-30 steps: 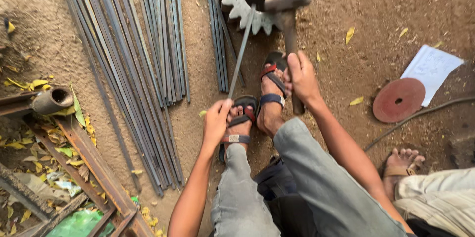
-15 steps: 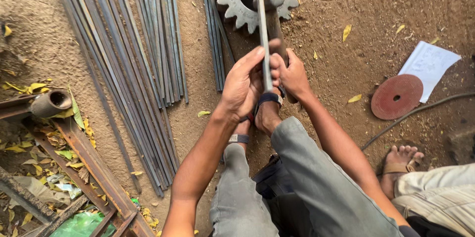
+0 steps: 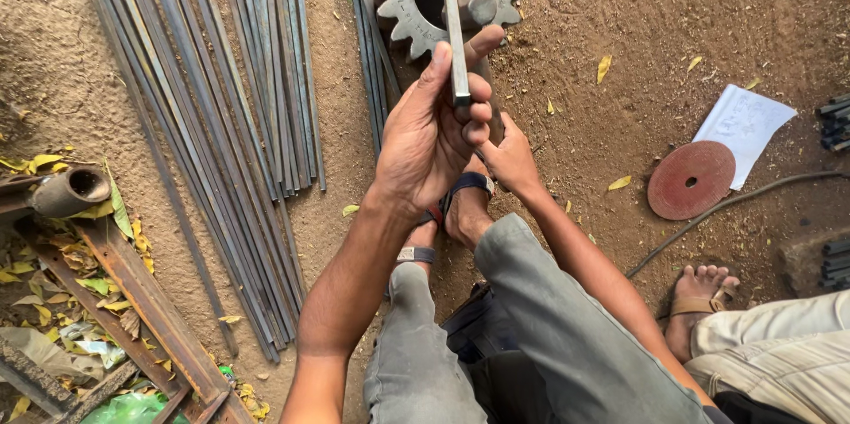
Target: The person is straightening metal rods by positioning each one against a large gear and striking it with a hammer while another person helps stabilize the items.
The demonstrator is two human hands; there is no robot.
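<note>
Steel is what the head view is mostly about: a slim grey square bar (image 3: 453, 26) stands almost straight up toward the camera, raised in the left hand (image 3: 431, 136), probably so it can be sighted along its length. That grip is closed around the bar's lower end, fingers wrapped over it and the thumb pressed along its side. Just below and to the right of that grip, the right hand (image 3: 512, 161) is folded around a hammer handle, whose round head (image 3: 479, 8) shows just right of the bar. Behind both lies a toothed steel gear (image 3: 409, 1) flat on the dirt floor (image 3: 620, 26), likely a makeshift anvil. Left of the grip lie bundled steel rods (image 3: 221, 105); well to the right sit a red cutting disc (image 3: 691, 180) and a white paper (image 3: 744, 123).
</note>
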